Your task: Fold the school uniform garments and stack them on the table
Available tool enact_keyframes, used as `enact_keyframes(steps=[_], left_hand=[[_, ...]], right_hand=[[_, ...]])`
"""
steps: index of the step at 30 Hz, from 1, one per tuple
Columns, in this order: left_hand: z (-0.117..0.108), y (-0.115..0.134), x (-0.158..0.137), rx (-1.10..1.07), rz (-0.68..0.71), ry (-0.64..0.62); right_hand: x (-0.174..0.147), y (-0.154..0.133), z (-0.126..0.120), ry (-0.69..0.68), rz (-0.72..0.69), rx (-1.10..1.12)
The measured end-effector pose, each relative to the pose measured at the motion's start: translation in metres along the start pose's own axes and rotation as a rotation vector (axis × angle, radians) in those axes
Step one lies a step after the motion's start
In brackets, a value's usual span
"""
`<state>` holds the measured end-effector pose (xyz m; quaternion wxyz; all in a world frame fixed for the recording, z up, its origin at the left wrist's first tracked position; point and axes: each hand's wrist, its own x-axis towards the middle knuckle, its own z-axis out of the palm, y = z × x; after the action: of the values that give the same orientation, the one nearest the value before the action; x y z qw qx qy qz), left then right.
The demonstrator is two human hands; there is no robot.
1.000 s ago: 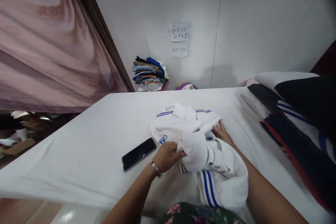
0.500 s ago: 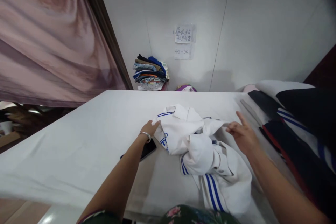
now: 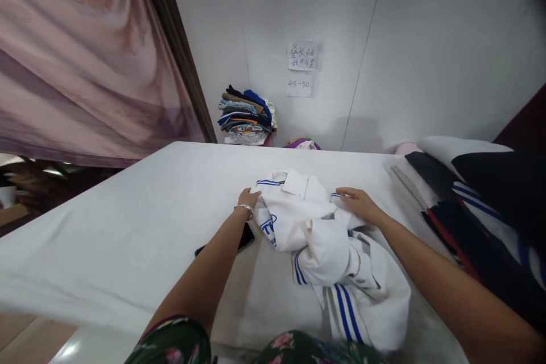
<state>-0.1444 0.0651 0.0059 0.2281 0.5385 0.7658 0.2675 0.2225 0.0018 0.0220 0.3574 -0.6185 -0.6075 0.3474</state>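
A crumpled white collared garment with blue stripes and blue lettering [image 3: 294, 216] lies on the white table. Its collar faces the far side, and its lower part is bunched toward me. My left hand [image 3: 249, 200], with a bracelet at the wrist, is closed on the garment's left shoulder edge. At the opposite shoulder, beside the blue stripes, the fingers of my right hand [image 3: 360, 205] pinch the cloth. A dark phone [image 3: 246, 237] lies partly hidden under my left forearm.
Folded clothes, dark, white and striped [image 3: 464, 222], are heaped along the table's right side. Behind the far edge stands a stack of folded clothes [image 3: 245, 116], with a purple bundle [image 3: 302, 143] beside it. A pink curtain [image 3: 94, 51] hangs at left; paper signs [image 3: 303, 57] are on the wall.
My right hand has moved left from above the garment's right side and closed on its right shoulder. My left hand keeps its hold; the garment lies almost unchanged.
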Motion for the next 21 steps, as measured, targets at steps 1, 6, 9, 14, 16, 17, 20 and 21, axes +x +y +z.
enact_keyframes(steps=[1,6,9,14,16,17,20,21], left_hand=[[-0.002,0.0,-0.001,-0.027,-0.014,0.013],[-0.012,0.004,-0.003,-0.168,-0.051,0.08],[-0.015,0.009,-0.006,-0.252,-0.008,0.123],[-0.022,0.018,-0.012,-0.367,0.11,0.149],[-0.029,0.02,-0.013,-0.392,0.148,0.146],[-0.033,0.021,-0.013,-0.4,0.166,0.142],[-0.049,0.026,-0.014,-0.409,0.217,0.119],[-0.055,0.03,-0.014,-0.414,0.233,0.111]], right_hand=[[0.013,-0.002,0.005,-0.013,0.019,-0.026],[0.069,-0.009,0.034,-0.028,0.11,-0.122],[0.087,-0.009,0.051,0.006,0.164,-0.184],[0.087,-0.006,0.053,0.046,0.153,-0.172],[0.081,-0.008,0.037,0.109,0.125,-0.112],[0.078,-0.01,0.025,0.153,0.11,-0.072],[0.065,-0.02,-0.021,0.297,0.067,0.058],[0.061,-0.025,-0.039,0.344,0.053,0.095]])
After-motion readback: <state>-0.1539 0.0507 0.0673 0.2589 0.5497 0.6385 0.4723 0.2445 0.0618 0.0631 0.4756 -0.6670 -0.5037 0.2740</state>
